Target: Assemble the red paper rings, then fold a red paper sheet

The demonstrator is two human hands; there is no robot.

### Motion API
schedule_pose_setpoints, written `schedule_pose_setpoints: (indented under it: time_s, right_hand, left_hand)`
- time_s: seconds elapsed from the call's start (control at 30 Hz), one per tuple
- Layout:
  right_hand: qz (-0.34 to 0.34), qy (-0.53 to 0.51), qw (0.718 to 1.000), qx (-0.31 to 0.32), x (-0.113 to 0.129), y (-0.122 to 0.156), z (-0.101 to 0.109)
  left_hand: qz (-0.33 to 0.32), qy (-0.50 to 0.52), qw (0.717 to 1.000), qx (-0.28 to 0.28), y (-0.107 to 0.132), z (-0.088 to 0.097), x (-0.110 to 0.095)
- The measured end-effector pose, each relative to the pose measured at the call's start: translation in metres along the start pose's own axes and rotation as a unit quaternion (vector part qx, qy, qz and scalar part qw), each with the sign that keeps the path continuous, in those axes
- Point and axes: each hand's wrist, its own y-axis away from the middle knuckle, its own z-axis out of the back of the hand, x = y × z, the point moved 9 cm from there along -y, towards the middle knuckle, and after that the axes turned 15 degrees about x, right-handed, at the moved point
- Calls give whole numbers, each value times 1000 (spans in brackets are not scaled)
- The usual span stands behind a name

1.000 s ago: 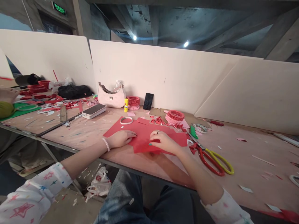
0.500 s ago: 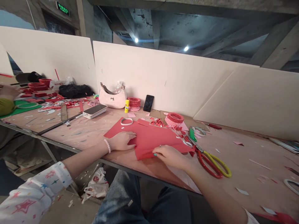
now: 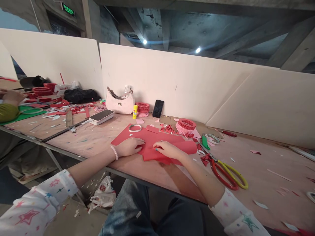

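A large sheet of red paper (image 3: pixel 169 139) lies on the table in front of me, with its near right part bent over toward the far side. My left hand (image 3: pixel 129 146) rests flat on the sheet's left part, fingers stretched and a beaded bracelet at the wrist. At the folded-over edge, my right hand (image 3: pixel 167 149) has its thumb and fingers closed on the red paper; the fingertips are partly hidden. On the sheet's far side are a white ring (image 3: pixel 135 128) and a small red paper piece (image 3: pixel 152 129).
Scissors with red and yellow handles (image 3: pixel 227 173) lie right of the paper. Behind are stacked red and pink rings (image 3: pixel 185 126), a phone (image 3: pixel 157 108), a glue stick (image 3: pixel 135 111) and a handbag (image 3: pixel 120 103). A co-worker's hand (image 3: pixel 13 96) shows far left.
My right hand has moved away from the table's front edge and slightly left, carrying the near edge of the red paper over into a fold. My left hand has stayed on the sheet.
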Motion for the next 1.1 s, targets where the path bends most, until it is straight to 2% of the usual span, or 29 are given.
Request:
schedule_pose_setpoints:
  time_s: [0.17,0.5,0.73,1.1]
  right_hand:
    - [7,-6,1000,-16,-4,-8,-1]
    - [22,19,997,-66,-12,-13,-6]
    - [26,22,997,-75,-10,-11,-5]
    - [36,19,996,-76,-8,-11,-6]
  left_hand:
    - [-10,27,1000,-11,-2,-3,7]
    - [12,67,998,-1,-3,-7,19]
    - [19,90,996,-5,-3,-8,21]
    - [40,133,990,-22,-8,-12,36]
